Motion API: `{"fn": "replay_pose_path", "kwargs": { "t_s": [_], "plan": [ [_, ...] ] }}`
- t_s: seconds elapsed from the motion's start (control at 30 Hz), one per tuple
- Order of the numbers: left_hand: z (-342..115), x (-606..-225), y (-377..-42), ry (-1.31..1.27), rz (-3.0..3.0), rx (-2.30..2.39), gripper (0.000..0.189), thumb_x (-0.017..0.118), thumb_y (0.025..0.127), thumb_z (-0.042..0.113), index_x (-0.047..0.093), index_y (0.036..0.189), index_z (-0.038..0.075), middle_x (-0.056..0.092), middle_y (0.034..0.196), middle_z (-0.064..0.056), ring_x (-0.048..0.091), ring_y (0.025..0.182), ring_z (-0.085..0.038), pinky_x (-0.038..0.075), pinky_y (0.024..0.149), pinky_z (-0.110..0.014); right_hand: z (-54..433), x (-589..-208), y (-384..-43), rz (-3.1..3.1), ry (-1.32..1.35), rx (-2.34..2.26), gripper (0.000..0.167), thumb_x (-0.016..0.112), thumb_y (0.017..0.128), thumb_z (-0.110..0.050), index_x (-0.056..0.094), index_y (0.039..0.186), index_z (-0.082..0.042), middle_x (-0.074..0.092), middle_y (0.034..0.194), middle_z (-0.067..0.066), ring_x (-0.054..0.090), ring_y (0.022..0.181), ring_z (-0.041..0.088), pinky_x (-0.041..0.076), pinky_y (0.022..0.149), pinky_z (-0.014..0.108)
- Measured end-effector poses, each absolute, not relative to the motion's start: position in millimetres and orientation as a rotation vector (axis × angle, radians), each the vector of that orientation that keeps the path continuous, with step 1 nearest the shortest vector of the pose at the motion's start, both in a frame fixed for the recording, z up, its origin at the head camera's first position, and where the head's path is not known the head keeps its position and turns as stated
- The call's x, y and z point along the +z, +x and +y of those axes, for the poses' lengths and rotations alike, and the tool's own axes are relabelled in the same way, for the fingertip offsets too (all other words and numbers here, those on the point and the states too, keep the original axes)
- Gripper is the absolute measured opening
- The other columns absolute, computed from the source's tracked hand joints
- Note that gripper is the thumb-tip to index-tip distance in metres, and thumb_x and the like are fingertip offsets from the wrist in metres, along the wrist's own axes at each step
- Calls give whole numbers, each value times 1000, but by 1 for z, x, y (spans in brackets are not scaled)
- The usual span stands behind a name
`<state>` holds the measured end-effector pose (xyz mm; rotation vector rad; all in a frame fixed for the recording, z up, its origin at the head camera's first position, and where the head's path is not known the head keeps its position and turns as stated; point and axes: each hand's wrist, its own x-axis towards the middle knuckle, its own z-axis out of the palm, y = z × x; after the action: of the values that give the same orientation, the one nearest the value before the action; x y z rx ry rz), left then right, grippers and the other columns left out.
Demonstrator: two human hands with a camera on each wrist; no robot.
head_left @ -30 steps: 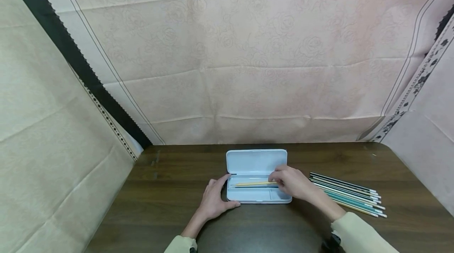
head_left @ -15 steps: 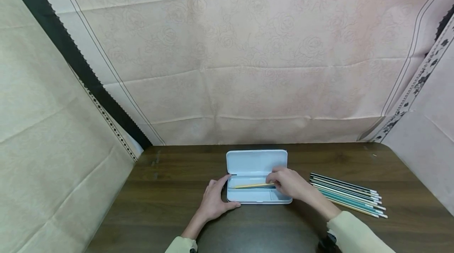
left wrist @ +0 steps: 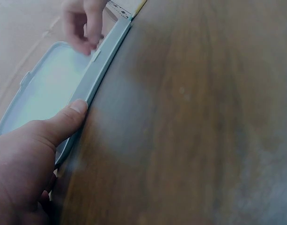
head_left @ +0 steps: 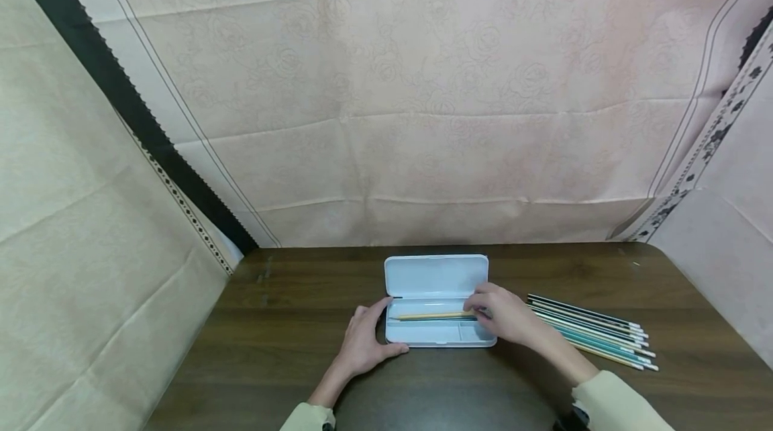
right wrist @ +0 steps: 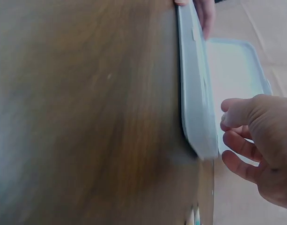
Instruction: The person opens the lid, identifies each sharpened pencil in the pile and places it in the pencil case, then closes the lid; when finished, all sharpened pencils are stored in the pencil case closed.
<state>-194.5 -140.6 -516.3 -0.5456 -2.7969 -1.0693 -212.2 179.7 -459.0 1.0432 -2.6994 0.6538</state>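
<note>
A light blue pencil case point(head_left: 436, 276) lies open on the table, its lid tilted back. My left hand point(head_left: 365, 344) holds the case's left end, thumb at the front edge and fingers toward the hinge. The left thumb also shows on the front wall in the left wrist view. Inside the case lies a yellow pencil point(head_left: 431, 315), pointing left. My right hand point(head_left: 504, 313) is over the right half of the tray, thumb and index finger pinching the pencil's right end. A teal strip, perhaps another pencil, shows just below it. The right fingertips partly hide the pencil's end.
Several black, white, teal and yellow pencils point(head_left: 594, 333) lie side by side to the right of the case, partly behind the right forearm. The brown wooden table point(head_left: 447, 391) meets pale patterned cloth point(head_left: 423, 115) at the back and sides.
My right hand slid slightly left along the yellow pencil, then back right. The pencil sits slightly lower in the tray. My left hand has stayed on the case.
</note>
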Motion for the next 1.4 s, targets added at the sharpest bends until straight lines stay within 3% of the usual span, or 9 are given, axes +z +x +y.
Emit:
{"fn": "replay_pose_path", "kwargs": {
  "t_s": [0.2, 0.43, 0.77, 1.13, 1.27, 1.33, 1.4],
  "plan": [
    [-141, -516, -194, -558, -2779, -1065, 94, 86, 73, 53, 47, 148, 13, 58, 136, -7, 44, 104, -21, 38, 84, -42, 221, -459, -197, -2640, 940, 661, 25, 78, 79, 6, 77, 98, -10, 65, 92, -4, 57, 80, 9, 53, 69, 32],
    [-140, -516, -194, -568, -2775, -1049, 93, 85, 74, 55, 47, 148, 13, 58, 137, -8, 44, 104, -21, 39, 83, -41, 267, -464, -178, -2431, 932, 629, 35, 79, 67, 14, 74, 92, -11, 60, 83, -8, 53, 72, 4, 47, 60, 28],
    [-140, -515, -194, -568, -2774, -1052, 93, 86, 74, 54, 47, 148, 12, 58, 136, -9, 45, 104, -22, 39, 83, -42, 319, -476, -150, -2387, 856, 492, 42, 84, 56, 9, 73, 89, -14, 60, 84, -11, 56, 73, 3, 43, 63, 18],
    [-140, -514, -194, -548, -2786, -1068, 94, 86, 74, 53, 47, 148, 12, 58, 134, -8, 44, 105, -22, 38, 83, -42, 359, -493, -127, -2437, 700, 423, 51, 88, 48, 7, 73, 87, -20, 61, 90, -11, 60, 78, 6, 38, 74, 9],
    [-140, -514, -194, -550, -2782, -1064, 94, 86, 73, 53, 47, 148, 11, 58, 133, -9, 45, 105, -23, 38, 82, -42, 364, -498, -123, -2454, 652, 424, 52, 89, 47, 9, 73, 87, -20, 62, 90, -7, 63, 84, 19, 25, 94, 3],
    [-140, -514, -194, -555, -2781, -1056, 94, 86, 73, 53, 47, 148, 11, 58, 133, -9, 45, 104, -22, 38, 82, -42, 366, -499, -121, -2466, 626, 426, 51, 89, 48, 9, 72, 86, -20, 62, 91, -6, 62, 89, 26, 15, 96, 1],
    [-140, -515, -194, -560, -2778, -1053, 94, 86, 73, 53, 47, 148, 12, 59, 134, -8, 45, 104, -22, 38, 82, -41, 367, -500, -119, -2487, 605, 415, 50, 90, 49, 7, 72, 85, -22, 62, 90, -8, 62, 91, 29, 19, 95, 2]
  ]
}}
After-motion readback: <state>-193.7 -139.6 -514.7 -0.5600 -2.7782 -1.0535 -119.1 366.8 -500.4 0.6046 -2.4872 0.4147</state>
